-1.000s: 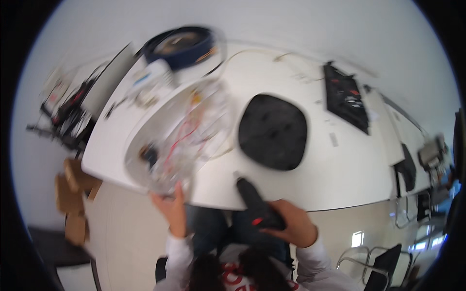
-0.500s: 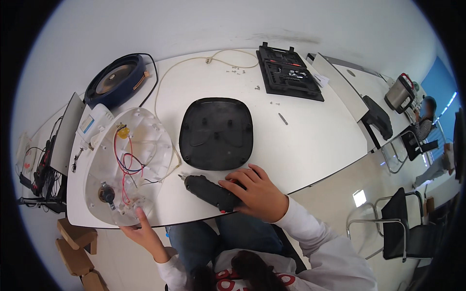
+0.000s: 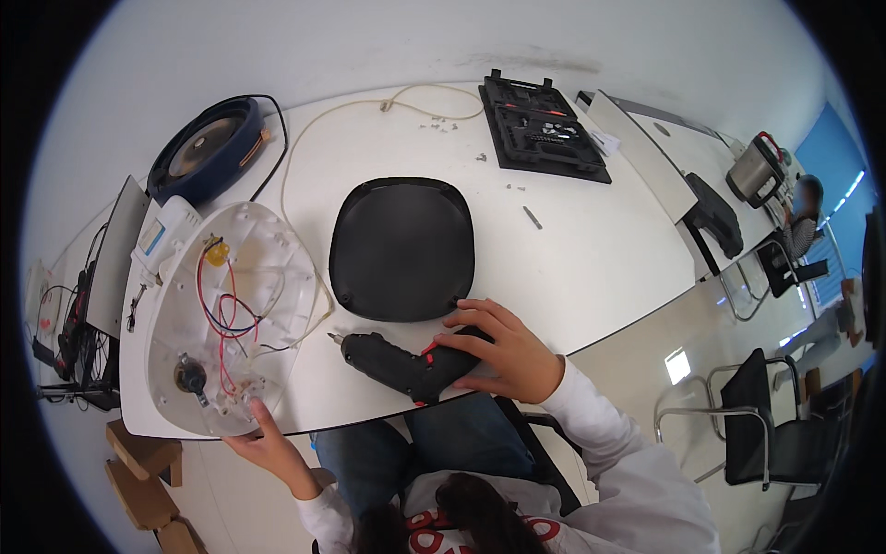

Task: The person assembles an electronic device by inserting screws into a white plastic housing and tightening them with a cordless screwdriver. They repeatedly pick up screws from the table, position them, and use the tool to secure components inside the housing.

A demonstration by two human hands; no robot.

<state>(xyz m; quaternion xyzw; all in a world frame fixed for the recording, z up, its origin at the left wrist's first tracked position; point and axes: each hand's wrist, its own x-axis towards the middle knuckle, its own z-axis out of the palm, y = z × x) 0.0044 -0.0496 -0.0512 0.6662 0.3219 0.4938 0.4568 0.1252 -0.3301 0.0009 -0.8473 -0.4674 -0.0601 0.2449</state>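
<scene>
My left hand (image 3: 277,454) grips the near rim of a white plastic housing (image 3: 173,319), thumb over the edge and the other fingers mostly hidden below it. Inside the housing lie red and blue wires (image 3: 224,319), a yellow round part (image 3: 217,252) and a dark round component (image 3: 190,377). My right hand (image 3: 517,355) is wrapped around the handle of a black cordless screwdriver (image 3: 392,365) with red buttons. The tool rests near the table's front edge, its bit pointing left toward the housing. Just beyond it lies a black rounded-square plate (image 3: 402,249).
An open black tool case (image 3: 544,129) sits at the far right. Small screws (image 3: 441,126) are scattered near the back, and a loose bit (image 3: 532,217) lies right of the plate. A dark blue round appliance (image 3: 208,148) and a pale cord (image 3: 291,175) occupy the left side.
My right hand has shifted slightly right and turned the screwdriver, so its red buttons now show. My left hand stays at the housing's rim.
</scene>
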